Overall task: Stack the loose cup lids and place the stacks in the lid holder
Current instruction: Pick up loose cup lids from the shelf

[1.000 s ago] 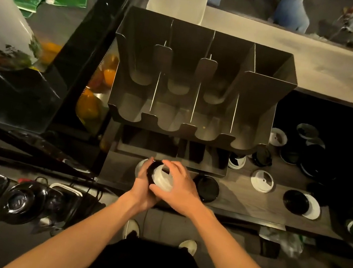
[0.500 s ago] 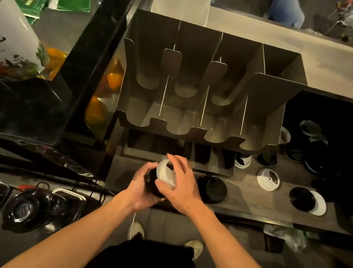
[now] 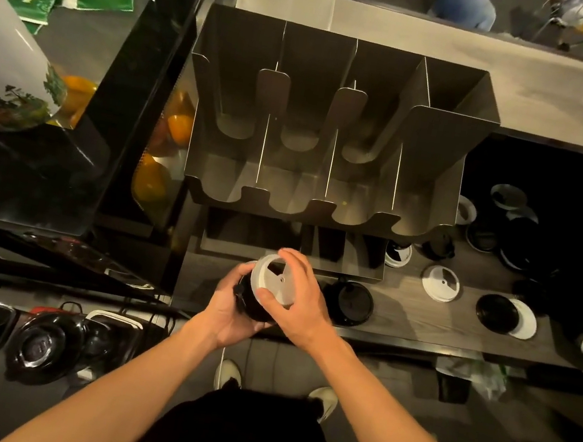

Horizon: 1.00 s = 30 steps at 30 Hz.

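While every channel of the lid holder [image 3: 446, 138] stands empty, the task is judged to be at an early stage: one stack is in the making, and none has been placed.

1. Black lids [image 3: 253, 301]: a short stack of glossy round plastic. The left hand [image 3: 228, 312] cups it from below with fingers curled round its side. It is held over the near edge of the counter [image 3: 402, 309], in front of the holder.
2. White lid [image 3: 272, 279]: a matte plastic disc with a cut sip opening and a small vent hole. The right hand [image 3: 302, 299] pinches it at the rim. Whether it is seated on the black stack or just above it cannot be told.
3. Holder: folded grey sheet metal with four upright channels, thin dividers and scalloped front cut-outs.
4. Left to gather on the wood-grain counter: a dark lid pile [image 3: 349, 302] just beside the right hand, a loose white disc [image 3: 440, 283], a black lid [image 3: 497, 313] overlapping a white one, and shadowed lids [image 3: 508, 197] at far right, count unclear.
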{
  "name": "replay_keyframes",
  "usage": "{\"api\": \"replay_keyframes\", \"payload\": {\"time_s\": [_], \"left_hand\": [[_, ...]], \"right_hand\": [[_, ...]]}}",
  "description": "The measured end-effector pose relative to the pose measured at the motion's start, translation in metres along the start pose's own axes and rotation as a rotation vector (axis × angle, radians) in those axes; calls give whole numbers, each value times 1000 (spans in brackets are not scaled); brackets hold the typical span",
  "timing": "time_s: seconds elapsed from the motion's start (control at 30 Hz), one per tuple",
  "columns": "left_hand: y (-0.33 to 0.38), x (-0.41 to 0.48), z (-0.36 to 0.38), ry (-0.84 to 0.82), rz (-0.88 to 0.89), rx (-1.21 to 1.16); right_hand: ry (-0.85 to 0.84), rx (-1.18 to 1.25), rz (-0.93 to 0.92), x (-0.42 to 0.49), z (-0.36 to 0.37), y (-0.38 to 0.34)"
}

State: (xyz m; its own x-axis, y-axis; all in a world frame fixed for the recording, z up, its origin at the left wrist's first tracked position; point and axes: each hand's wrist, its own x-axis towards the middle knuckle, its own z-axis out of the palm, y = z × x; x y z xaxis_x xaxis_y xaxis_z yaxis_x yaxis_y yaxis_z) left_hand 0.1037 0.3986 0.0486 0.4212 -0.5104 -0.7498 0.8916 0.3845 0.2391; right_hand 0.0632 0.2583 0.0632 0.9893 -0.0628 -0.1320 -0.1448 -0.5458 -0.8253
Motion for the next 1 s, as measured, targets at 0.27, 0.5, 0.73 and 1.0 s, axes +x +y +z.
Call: {"api": "replay_keyframes", "payload": {"time_s": [0.27,0.5,0.73,1.0], "left_hand": [[4,-5,-1,-24,-42,124],[1,-5,4,30,86,141],[2,-3,-1,36,101,152],[2,-7,-5,91,134,192]], "right_hand": [[5,-116,-242,-11,-5,-1],[58,-141,70,-13,-2,3],[-38,-87,39,-18,-6,3],[-8,13,93,-20,0,3]]}}
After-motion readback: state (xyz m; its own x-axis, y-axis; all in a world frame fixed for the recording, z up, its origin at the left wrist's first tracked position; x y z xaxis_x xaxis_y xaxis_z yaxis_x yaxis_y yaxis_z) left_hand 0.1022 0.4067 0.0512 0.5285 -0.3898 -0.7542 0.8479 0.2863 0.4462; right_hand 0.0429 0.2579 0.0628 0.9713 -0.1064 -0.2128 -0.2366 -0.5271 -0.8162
